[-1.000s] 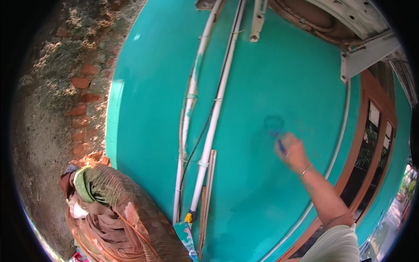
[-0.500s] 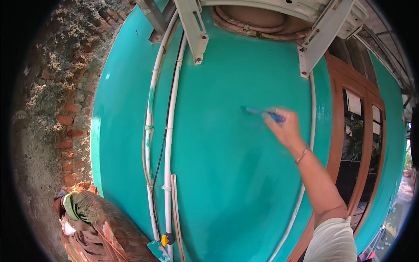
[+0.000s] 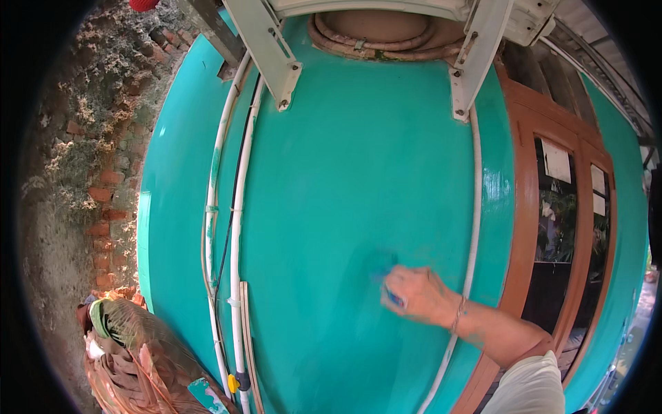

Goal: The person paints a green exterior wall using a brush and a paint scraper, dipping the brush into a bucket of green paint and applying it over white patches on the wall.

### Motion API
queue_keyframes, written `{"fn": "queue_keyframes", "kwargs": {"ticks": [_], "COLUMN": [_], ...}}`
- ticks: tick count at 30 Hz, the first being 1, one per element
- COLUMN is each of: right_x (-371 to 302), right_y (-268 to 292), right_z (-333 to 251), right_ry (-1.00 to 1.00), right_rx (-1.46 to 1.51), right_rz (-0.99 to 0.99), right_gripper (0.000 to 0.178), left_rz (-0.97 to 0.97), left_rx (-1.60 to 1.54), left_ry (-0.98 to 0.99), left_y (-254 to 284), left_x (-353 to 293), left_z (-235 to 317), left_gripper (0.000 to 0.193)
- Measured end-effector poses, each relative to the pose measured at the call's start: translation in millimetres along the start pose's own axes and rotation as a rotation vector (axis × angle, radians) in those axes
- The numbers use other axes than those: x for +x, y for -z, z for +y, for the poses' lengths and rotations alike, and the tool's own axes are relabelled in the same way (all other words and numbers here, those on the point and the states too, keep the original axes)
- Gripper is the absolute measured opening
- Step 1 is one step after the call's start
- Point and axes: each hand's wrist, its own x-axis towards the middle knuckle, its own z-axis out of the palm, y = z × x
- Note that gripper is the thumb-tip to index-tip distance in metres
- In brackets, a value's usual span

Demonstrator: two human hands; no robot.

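My right hand (image 3: 418, 292) is closed around the blue handle of a paintbrush (image 3: 394, 298), low on the teal painted wall (image 3: 345, 172). Motion blurs the brush's bristle end, so I cannot tell whether it touches the wall. A thin bracelet circles the right wrist, and teal smears mark the forearm. My left hand is out of view.
White pipes (image 3: 236, 241) run down the wall on the left, with a yellow valve handle (image 3: 232, 383). Brown cloth (image 3: 138, 352) is heaped at lower left. White metal brackets (image 3: 476, 62) jut out overhead. A brown door frame (image 3: 514, 241) stands at right, a rough brick wall (image 3: 100, 214) at far left.
My right hand has swept downward and slightly left with the paintbrush, from the upper middle of the wall to its lower part. The whole view has shifted a little.
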Motion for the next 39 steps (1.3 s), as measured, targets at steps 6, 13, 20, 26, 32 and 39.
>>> {"fn": "queue_keyframes", "kwargs": {"ticks": [6, 13, 20, 26, 32, 39], "right_x": [54.1, 129.0, -0.3, -63.9, 42.0, 29.9], "right_y": [65.3, 122.2, -6.7, -53.5, 30.2, -23.8], "right_z": [36.1, 165.0, 4.8, -43.6, 15.1, 18.4], "right_ry": [-0.214, -0.172, 0.105, -0.193, -0.41, -0.109], "right_rx": [0.13, -0.354, -0.012, 0.598, 0.343, -0.265], "right_rz": [0.244, 0.599, -0.021, -0.634, 0.156, 0.304], "right_gripper": [0.019, 0.015, 0.01, 0.025, 0.01, 0.023], "left_rz": [-0.002, -0.016, 0.093, 0.102, 0.114, 0.043], "left_rx": [0.035, 0.024, 0.041, 0.097, 0.146, 0.18], "left_ry": [0.024, 0.03, 0.071, 0.024, 0.084, 0.045], "left_y": [-5.6, -19.6, -9.2, 2.9, 29.3, 29.2], "left_x": [1.8, 15.5, 6.5, 14.7, 11.1, 18.1], "left_z": [7.2, 7.7, 24.7, 18.6, 12.4, 3.7], "left_gripper": [0.019, 0.016, 0.017, 0.016, 0.022, 0.009]}}
